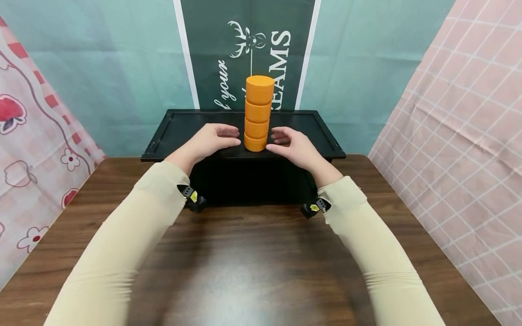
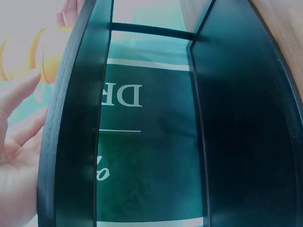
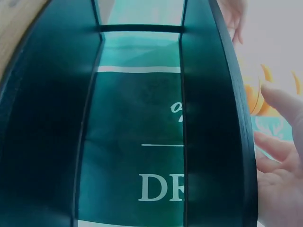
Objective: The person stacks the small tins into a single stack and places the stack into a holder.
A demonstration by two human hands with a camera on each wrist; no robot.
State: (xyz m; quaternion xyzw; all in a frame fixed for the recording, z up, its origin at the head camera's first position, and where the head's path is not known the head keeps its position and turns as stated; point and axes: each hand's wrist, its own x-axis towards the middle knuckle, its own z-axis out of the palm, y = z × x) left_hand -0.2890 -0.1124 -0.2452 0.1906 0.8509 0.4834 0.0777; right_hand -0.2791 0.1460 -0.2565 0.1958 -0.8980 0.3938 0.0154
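A tall stack of several round orange containers (image 1: 258, 112) stands upright near the front edge of a black shelf (image 1: 195, 129), its top piece reaching above the shelf's back edge. Just left of the lowest piece is my left hand (image 1: 212, 139), thumb and fingers relaxed and a small gap short of it. My right hand (image 1: 297, 147) mirrors it on the right, thumb tip close to the base. In the left wrist view, part of the orange stack (image 2: 54, 54) shows past the shelf's edge; the right wrist view shows some of it (image 3: 253, 92) near the thumb.
The black shelf, open through the middle, stands on a brown wooden table (image 1: 253, 262). Behind hangs a teal cloth (image 1: 122, 68) with a dark green printed panel. A patterned cloth (image 1: 41, 149) flanks the left side, a pink checked one (image 1: 461, 127) the right.
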